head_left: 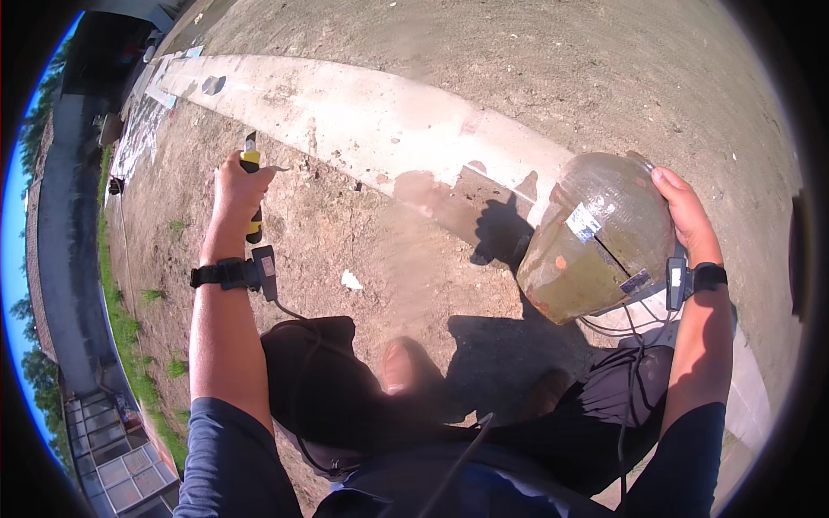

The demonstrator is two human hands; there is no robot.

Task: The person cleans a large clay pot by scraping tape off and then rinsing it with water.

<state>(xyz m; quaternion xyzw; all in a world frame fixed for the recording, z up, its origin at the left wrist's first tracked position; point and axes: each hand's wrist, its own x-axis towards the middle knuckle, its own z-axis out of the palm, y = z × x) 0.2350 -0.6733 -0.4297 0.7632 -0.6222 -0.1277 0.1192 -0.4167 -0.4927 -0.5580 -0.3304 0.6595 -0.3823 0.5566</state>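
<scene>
Black-and-yellow hand tool (250, 161): gripped within the curled left hand (236, 184). Right hand (688, 210): touching the right side of the olive-brown jar (587, 259); closure cannot be determined. Jar position: forward of the right knee (596, 388), over the pale paved strip (345, 104).

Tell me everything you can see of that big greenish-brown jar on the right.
The jar looks like glazed ceramic: olive-brown, shiny, rounded, narrowing toward the lower left. Two small patches mark its side, a thin dark line running between them, with an orange-brown spot nearby. It appears tilted, in front of the pale concrete strip. The person's right hand is against its right edge, fingers mostly hidden. I can't tell what supports it underneath.
</scene>
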